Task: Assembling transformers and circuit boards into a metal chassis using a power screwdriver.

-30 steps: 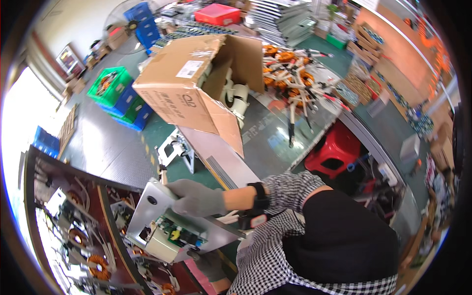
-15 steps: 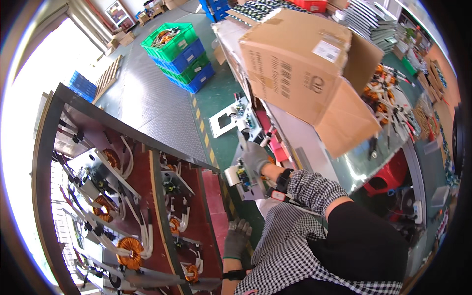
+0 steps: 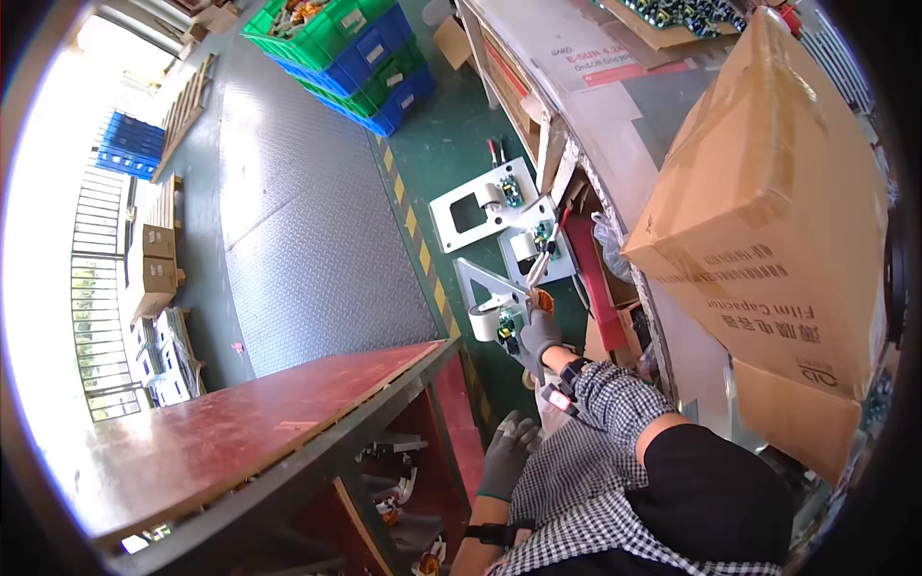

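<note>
My right hand [image 3: 540, 338], in a grey glove, grips a pale metal plate with a green circuit board [image 3: 507, 331], a white cylinder [image 3: 484, 323] and an orange copper coil [image 3: 545, 301]. White-sleeved wires [image 3: 541, 265] rise beside the coil. The fingers partly hide the plate's near end. Beyond it, two similar plates lie on the green floor: one with a square cutout [image 3: 444, 213] and another [image 3: 565, 261] overlapping it. My left hand [image 3: 509, 456], gloved too, hangs near my checked apron with fingers loosely bent and apart, holding nothing visible.
A dark-framed rack with a red top [image 3: 288, 408] stands at lower left, similar coil parts on its shelves. A workbench [image 3: 615, 125] runs along the right, bearing a large cardboard box [image 3: 759, 221]. Stacked green and blue crates [image 3: 370, 58] stand ahead by a yellow-black floor stripe [image 3: 413, 230].
My view has swung, bringing the rack's red top into sight and the box farther right. The plate stays in my right hand, and the two floor plates show more fully.
</note>
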A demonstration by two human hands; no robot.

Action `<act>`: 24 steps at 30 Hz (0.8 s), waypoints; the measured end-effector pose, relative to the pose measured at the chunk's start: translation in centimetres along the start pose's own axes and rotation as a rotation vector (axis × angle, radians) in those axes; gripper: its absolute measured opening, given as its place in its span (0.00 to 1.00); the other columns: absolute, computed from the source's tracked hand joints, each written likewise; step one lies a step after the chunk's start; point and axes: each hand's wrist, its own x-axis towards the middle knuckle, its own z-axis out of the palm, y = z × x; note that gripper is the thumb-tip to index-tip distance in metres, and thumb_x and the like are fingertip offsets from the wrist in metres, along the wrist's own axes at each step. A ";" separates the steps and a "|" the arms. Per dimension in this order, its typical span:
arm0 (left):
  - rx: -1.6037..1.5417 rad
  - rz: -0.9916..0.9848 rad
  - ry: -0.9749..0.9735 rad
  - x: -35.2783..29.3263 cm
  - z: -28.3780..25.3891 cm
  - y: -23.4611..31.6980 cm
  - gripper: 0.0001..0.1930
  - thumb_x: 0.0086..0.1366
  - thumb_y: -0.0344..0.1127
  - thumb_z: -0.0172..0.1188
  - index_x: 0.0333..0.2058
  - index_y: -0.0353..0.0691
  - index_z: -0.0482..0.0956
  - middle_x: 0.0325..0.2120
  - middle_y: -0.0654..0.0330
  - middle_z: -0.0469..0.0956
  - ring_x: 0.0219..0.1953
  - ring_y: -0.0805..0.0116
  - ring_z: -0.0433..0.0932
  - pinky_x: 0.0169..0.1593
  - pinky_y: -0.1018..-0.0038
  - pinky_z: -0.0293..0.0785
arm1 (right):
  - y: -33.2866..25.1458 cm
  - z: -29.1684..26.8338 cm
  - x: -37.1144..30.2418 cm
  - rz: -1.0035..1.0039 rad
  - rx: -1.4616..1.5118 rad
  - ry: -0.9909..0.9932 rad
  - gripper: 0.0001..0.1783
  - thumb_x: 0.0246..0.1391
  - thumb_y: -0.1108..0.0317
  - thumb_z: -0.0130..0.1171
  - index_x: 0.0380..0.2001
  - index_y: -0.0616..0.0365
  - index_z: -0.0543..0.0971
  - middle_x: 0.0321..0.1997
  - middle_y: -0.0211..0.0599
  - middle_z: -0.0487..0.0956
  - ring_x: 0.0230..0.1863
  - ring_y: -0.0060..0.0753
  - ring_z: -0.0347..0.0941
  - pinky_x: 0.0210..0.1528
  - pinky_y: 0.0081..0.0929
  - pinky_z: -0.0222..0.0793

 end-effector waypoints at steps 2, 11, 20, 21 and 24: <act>-0.041 -0.042 -0.003 1.1 -0.5 0.1 0.24 0.65 0.36 0.54 0.57 0.39 0.60 0.46 0.54 0.72 0.47 0.60 0.72 0.52 0.62 0.69 | 0.4 0.7 1.3 0.085 -0.063 -0.077 0.13 0.47 0.70 0.50 0.39 0.57 0.74 0.37 0.55 0.78 0.42 0.59 0.74 0.44 0.49 0.69; 0.067 -0.199 0.249 3.1 -3.6 1.5 0.24 0.68 0.40 0.52 0.58 0.38 0.60 0.45 0.54 0.71 0.44 0.61 0.72 0.49 0.63 0.69 | 2.0 3.9 3.2 0.029 -0.235 -0.114 0.14 0.48 0.68 0.51 0.40 0.51 0.76 0.32 0.49 0.79 0.35 0.56 0.76 0.39 0.48 0.70; 0.086 -0.239 0.261 4.5 -4.7 2.5 0.21 0.70 0.34 0.47 0.58 0.34 0.58 0.38 0.55 0.71 0.32 0.68 0.69 0.35 0.71 0.67 | 2.8 5.5 3.1 -0.155 -0.182 0.063 0.17 0.46 0.69 0.52 0.43 0.50 0.74 0.30 0.48 0.78 0.31 0.55 0.76 0.35 0.48 0.71; 0.092 -0.215 0.252 4.4 -5.0 2.9 0.21 0.70 0.34 0.46 0.58 0.34 0.58 0.38 0.54 0.71 0.32 0.68 0.69 0.35 0.71 0.67 | 3.1 5.4 3.0 -0.142 -0.186 0.064 0.17 0.46 0.69 0.52 0.43 0.50 0.73 0.30 0.48 0.78 0.31 0.55 0.76 0.35 0.49 0.71; 0.119 -0.192 0.198 3.7 -6.1 3.7 0.21 0.70 0.35 0.47 0.58 0.34 0.59 0.39 0.54 0.71 0.33 0.68 0.69 0.36 0.70 0.67 | 4.4 4.5 2.2 -0.117 -0.181 0.056 0.13 0.47 0.69 0.50 0.40 0.52 0.73 0.28 0.47 0.78 0.30 0.55 0.76 0.34 0.50 0.71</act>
